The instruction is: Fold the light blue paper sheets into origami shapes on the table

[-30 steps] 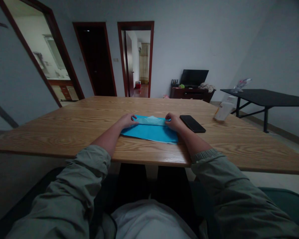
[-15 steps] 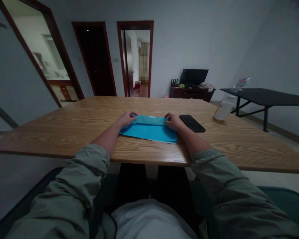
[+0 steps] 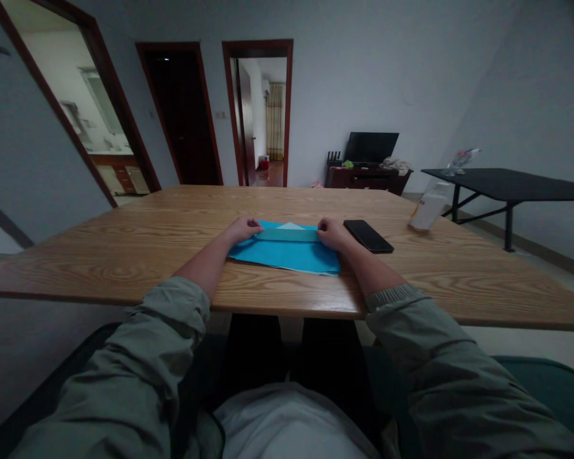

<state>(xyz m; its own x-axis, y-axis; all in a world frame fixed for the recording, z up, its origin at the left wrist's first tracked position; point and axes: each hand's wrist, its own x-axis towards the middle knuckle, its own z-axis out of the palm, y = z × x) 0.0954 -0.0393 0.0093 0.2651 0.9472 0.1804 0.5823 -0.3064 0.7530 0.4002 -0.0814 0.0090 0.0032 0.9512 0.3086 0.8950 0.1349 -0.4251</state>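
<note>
Blue paper [image 3: 287, 253] lies on the wooden table before me, with a folded strip running across its upper part. A small pale triangle [image 3: 291, 226] shows above that strip. At the strip's left end, my left hand [image 3: 245, 229] is closed, fingertips pinching the paper. My right hand [image 3: 332, 233] pinches the right end in the same way. Close to the right hand lies a black phone [image 3: 368, 236], flat on the table and apart from the paper.
A whitish container [image 3: 429, 209] stands on the wooden table [image 3: 172, 213] at the right. Beyond are a black table [image 3: 521, 183] with a clear plastic item on it, and a television [image 3: 371, 148] on a dark cabinet by the wall.
The strip between my hands has turned downward and looks narrower and flatter. More of the pale triangle and of the blue behind it shows. Both hands stay in nearly the same place.
</note>
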